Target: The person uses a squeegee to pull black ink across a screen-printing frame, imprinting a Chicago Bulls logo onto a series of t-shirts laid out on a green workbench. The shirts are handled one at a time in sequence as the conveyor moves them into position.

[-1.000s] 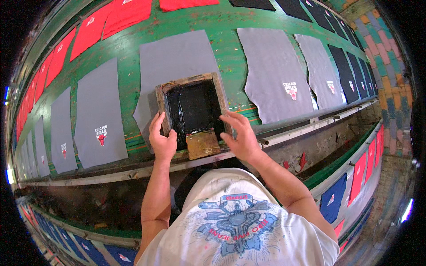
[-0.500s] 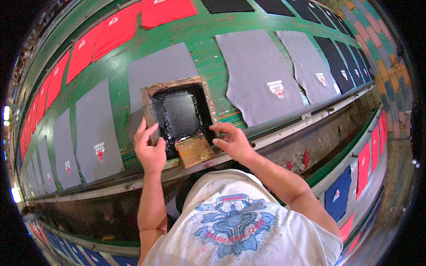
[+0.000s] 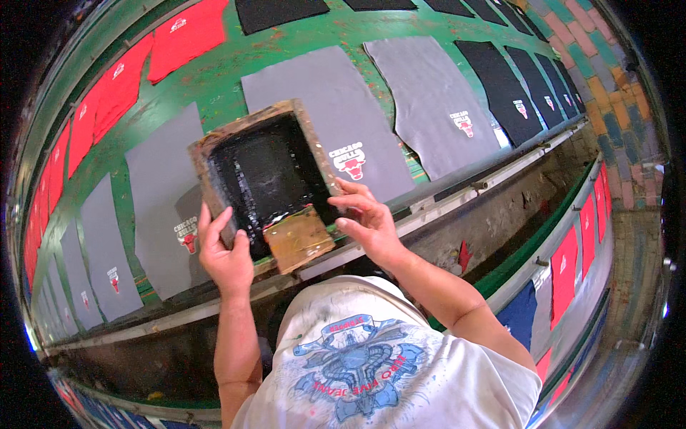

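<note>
A wooden-framed printing screen is held up in front of me, tilted, with wet black ink coating its inside. My left hand is closed on its left side, thumb toward the inner edge. On the opposite side, my right hand pinches the frame near its lower right corner. A flat wooden squeegee leans inside at the near end, touched by neither hand. Beneath and beside the screen lie a grey fabric piece with a red and white print, partly in shadow, and another grey printed piece.
The long green table carries rows of red fabric pieces, black pieces and more grey ones. A pale rail runs along its near edge. Behind me, past a littered gap, stands a second table with red pieces.
The screen has shifted rightward along the table in both hands and tilted more. The print on the grey piece it covered now shows to its left. My view has moved right too.
</note>
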